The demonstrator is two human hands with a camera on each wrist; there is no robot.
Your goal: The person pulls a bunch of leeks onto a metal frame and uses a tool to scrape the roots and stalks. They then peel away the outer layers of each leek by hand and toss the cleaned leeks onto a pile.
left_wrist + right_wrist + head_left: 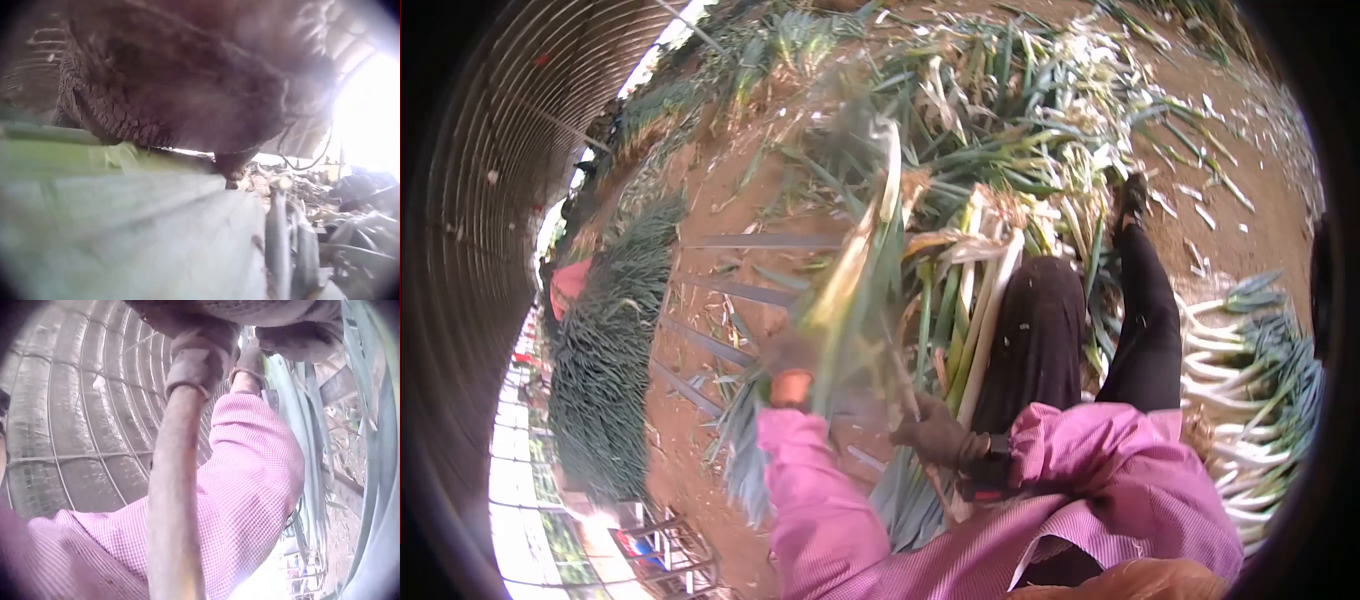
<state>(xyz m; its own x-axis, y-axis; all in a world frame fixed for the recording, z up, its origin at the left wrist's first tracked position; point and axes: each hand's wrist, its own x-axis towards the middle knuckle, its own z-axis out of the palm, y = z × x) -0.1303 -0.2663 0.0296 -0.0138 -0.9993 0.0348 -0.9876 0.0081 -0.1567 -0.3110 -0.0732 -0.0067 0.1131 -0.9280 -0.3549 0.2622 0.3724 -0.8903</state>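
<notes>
In the head view a leek [840,285], blurred, stands out from my gloved left hand [788,358], which grips it low among its leaves. Up close in the left wrist view, the brown glove [181,87] lies over broad green leaves [137,231]. My gloved right hand [935,435] grips a thin wooden handle [903,375] to the right of the leek. This handle [178,487] runs down from the curled fingers [199,362] in the right wrist view; its far end is hard to make out.
Metal bars [750,292] lie at the left. Leeks [975,310] lean beside my knee [1040,310], and trimmed ones [1240,375] lie in a row at the right. Loose leaves [1000,90] cover the ground ahead; a large green pile [605,370] stands far left.
</notes>
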